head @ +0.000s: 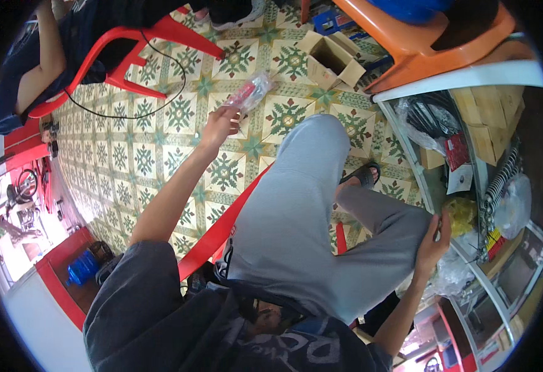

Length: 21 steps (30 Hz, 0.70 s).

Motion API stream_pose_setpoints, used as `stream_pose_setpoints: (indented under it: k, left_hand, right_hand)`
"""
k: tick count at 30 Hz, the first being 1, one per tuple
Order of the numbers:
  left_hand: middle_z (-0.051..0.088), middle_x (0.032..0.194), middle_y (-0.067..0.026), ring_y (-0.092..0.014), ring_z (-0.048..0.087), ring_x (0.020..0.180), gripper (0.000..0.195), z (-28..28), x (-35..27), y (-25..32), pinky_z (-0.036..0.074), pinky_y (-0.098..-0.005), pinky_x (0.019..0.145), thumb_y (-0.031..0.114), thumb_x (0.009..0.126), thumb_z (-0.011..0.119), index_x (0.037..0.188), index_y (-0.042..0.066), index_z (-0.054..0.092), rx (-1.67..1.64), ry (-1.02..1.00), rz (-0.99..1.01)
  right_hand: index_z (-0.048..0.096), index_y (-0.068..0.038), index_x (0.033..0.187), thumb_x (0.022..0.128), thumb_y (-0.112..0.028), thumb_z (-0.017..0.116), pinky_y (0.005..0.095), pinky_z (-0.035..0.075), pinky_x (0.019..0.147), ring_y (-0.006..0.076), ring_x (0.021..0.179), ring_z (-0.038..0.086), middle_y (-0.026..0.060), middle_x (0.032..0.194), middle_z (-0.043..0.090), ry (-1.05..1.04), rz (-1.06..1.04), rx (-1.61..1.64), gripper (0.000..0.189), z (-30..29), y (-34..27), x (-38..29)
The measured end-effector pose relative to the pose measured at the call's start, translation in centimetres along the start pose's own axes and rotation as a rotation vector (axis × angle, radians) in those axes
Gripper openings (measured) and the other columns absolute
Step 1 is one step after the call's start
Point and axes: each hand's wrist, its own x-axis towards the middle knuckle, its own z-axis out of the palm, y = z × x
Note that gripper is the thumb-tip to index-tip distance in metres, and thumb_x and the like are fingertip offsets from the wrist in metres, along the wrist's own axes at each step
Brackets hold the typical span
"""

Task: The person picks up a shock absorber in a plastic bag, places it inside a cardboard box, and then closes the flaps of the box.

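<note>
My left hand [220, 126] reaches out over the tiled floor, its fingers at the near end of a clear plastic bag [249, 93] with something red inside. The fingers look closed on the bag's edge, and part of the thumb is hidden. Beside my knee at the right, my right hand [432, 242] is raised with its fingers curled close to the thumb. Whether something small sits between those fingertips cannot be told. Past the bag, an open cardboard box [320, 69] stands on the floor.
An orange plastic chair [401, 60] stands at the upper right, above a glass-sided display case [406, 158] with bagged parts and springs [499, 181]. A person in dark clothes [74, 51] sits on a red plastic chair [113, 37] at the upper left, where a black cable [178, 69] loops down.
</note>
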Motion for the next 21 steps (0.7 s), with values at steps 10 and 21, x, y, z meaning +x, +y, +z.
stream_pose_setpoints:
  k: [10,21]
  left_hand:
    - [0.067,0.122,-0.0213,-0.033,0.065,0.117,0.059,0.1,6.3,-11.5,0.049,-0.0423,0.102,0.041,0.091,0.072,0.132,0.002,0.059,0.607,0.066,0.158]
    - [0.057,0.135,-0.0236,-0.041,0.054,0.125,0.061,5.6,7.0,-2.7,0.045,-0.0497,0.107,0.028,0.089,0.075,0.139,0.003,0.05,0.741,0.098,0.693]
  right_hand:
    - [0.067,0.007,0.127,0.101,-0.023,0.067,0.0402,0.047,0.105,0.0337,0.119,0.065,0.0224,0.126,0.07,-0.057,0.095,-0.112,0.04,0.5,0.6,0.4]
    - [0.071,0.004,0.119,0.1,-0.02,0.067,0.0387,0.047,0.104,0.0321,0.115,0.067,0.0199,0.122,0.072,-0.118,0.064,-0.127,0.032,0.8,0.3,1.2]
